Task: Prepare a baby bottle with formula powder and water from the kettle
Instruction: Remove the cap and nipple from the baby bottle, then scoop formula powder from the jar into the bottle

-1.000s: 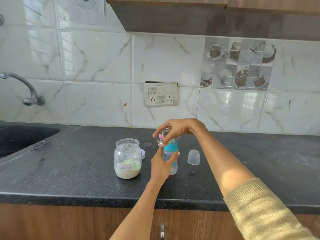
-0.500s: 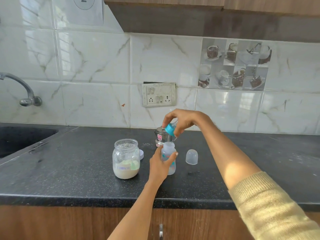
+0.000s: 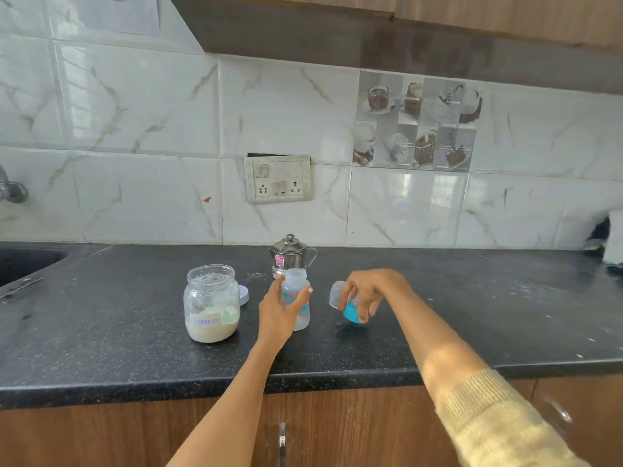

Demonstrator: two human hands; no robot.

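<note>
The left hand [image 3: 281,313] is wrapped around the baby bottle [image 3: 296,298], thumb on one side, fingers on the other, and the bottle stands upright on the black counter [image 3: 135,332] with its mouth open and uncovered. The right hand [image 3: 365,293] is low beside it, fingertips pinching the blue teat ring [image 3: 352,312] just above the counter, close against the clear cap [image 3: 337,294] that lies there. Looks like the ring is being set aside so the filling can begin.

Outward now: the formula jar [image 3: 211,303] stands left of the bottle, lid off, a pale green scoop [image 3: 230,314] leaning inside on the powder. Its white lid [image 3: 243,294] peeks out behind it. The small steel kettle [image 3: 290,256] sits directly behind the bottle, lid on.

Risks? The ring could roll off its edge when released, or nudge the cap away. The bottle appears light and empty, so a loose grip while scooping could tip it, and powder may miss that narrow mouth. Hot kettle water could splash the holding hand.

The count: one bottle, one ring, one cap, one jar, one scoop, one kettle, two hands.
</note>
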